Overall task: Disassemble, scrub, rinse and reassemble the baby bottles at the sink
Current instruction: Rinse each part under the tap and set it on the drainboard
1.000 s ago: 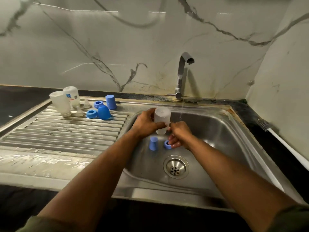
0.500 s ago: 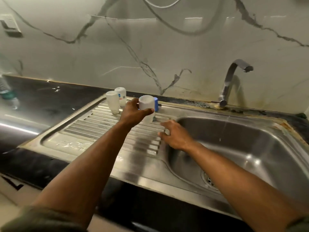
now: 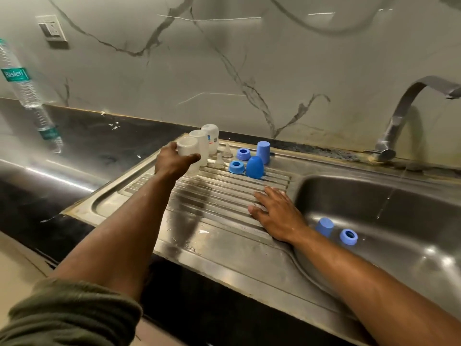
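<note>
My left arm reaches far forward across the ribbed steel drainboard (image 3: 204, 196). The left hand (image 3: 172, 163) wraps its fingers and thumb around a frosted baby bottle body (image 3: 187, 149), held upside down at the back left of the drainboard, its base facing up. Whether its mouth touches the steel I cannot tell. Just behind it stand two more inverted bottle bodies (image 3: 203, 143), touching or nearly touching; the rear one carries small blue and red printing, too small to read.

My right hand (image 3: 274, 213) lies flat, fingers straight and spread, palm down on the drainboard by the basin edge, holding nothing.

To the right of the bottles sit two clear silicone teats (image 3: 223, 156), two blue screw rings (image 3: 237, 166), a rounded blue cap (image 3: 255, 167) and a straight-sided blue cap (image 3: 263, 152). In the sink basin (image 3: 411, 258), beside my right wrist, are another blue cap (image 3: 324, 227) and blue ring (image 3: 348, 237). A thin stream of water falls from the curved tap (image 3: 409, 101).

On the dark counter at far left stands a clear water bottle (image 3: 23, 83); its green label reads "Bisleri".
</note>
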